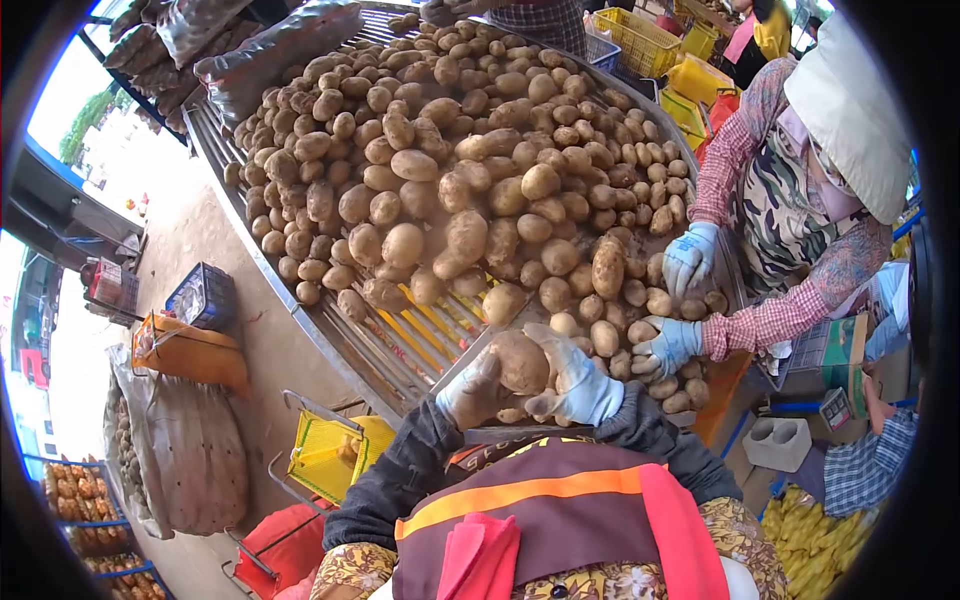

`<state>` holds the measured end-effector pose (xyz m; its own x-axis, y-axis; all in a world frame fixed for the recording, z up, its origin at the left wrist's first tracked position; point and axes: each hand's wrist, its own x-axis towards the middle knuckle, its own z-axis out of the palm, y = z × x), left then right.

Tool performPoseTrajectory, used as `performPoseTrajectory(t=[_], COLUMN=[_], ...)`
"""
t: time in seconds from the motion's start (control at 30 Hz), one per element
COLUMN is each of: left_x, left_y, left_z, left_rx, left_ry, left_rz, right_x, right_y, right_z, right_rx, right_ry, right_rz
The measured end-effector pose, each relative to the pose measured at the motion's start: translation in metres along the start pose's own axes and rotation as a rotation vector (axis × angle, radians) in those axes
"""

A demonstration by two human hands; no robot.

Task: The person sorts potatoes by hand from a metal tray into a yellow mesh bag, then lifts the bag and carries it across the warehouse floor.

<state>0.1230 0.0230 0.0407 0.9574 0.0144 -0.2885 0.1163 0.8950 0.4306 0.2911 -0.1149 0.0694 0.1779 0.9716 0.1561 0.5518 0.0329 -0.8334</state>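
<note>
A large brown potato (pixel 520 362) is held up between my two gloved hands at the near edge of the slatted sorting table (pixel 345 345). My left hand (pixel 470 390) grips its left side with curled fingers. On the other side, my right hand (pixel 575 380) closes around the potato's right edge. Both gloves are pale and soiled. Just beyond my hands, a broad heap of potatoes (pixel 465 235) covers most of the slats, and yellow strips show between the bars.
At the right, a co-worker's blue-gloved hands (pixel 690 258) touch potatoes. Left of me hangs a yellow mesh bag (pixel 340 455) on a metal frame. A stuffed sack (pixel 180 440), an orange bag (pixel 190 352) and a dark crate (pixel 202 296) stand on the floor. Yellow crates (pixel 637 42) are at the back.
</note>
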Motion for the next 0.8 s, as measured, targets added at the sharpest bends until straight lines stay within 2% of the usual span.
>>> performPoseTrajectory(t=[0.13, 0.23, 0.3, 0.47, 0.53, 0.57, 0.6, 0.67, 0.7, 0.73, 0.8], left_x=[0.000, -0.002, -0.002, -0.001, 0.000, -0.002, -0.002, 0.006, 0.009, 0.007, 0.014], left_y=[-0.010, -0.021, -0.025, -0.040, -0.035, -0.032, -0.030, -0.040, -0.045, -0.046, -0.048], left_z=[0.019, 0.021, 0.021, 0.021, 0.036, 0.044, 0.053, 0.036, 0.027, 0.026, 0.032], left_rx=[-0.011, -0.092, 0.015, -0.010, -0.010, 0.120, 0.251, 0.357, 0.463, 0.524, 0.529], left_ry=[-0.016, -0.041, -0.005, 0.080, 0.123, 0.204, 0.284, 0.275, 0.269, 0.205, 0.016], left_rz=[0.060, 0.097, 0.130, 0.114, 0.073, 0.105, 0.136, 0.168, 0.204, 0.147, 0.307], right_x=[0.010, 0.007, 0.003, 0.000, 0.003, 0.004, 0.006, 0.013, 0.024, 0.031, 0.034], right_y=[-0.005, -0.002, -0.006, -0.001, -0.005, -0.011, 0.010, 0.067, 0.055, 0.054, 0.060], right_z=[0.009, 0.012, 0.011, 0.020, 0.020, 0.021, 0.033, 0.065, 0.051, 0.038, 0.031], right_rx=[0.068, 0.012, 0.010, 0.077, 0.327, 0.331, 0.330, 0.467, 0.511, 0.795, 0.842], right_ry=[-0.096, -0.109, -0.116, -0.102, -0.126, -0.074, -0.069, 0.042, 0.070, 0.067, 0.160], right_rz=[0.064, -0.041, -0.026, 0.031, 0.244, 0.291, 0.294, 0.491, 0.585, 0.743, 0.806])
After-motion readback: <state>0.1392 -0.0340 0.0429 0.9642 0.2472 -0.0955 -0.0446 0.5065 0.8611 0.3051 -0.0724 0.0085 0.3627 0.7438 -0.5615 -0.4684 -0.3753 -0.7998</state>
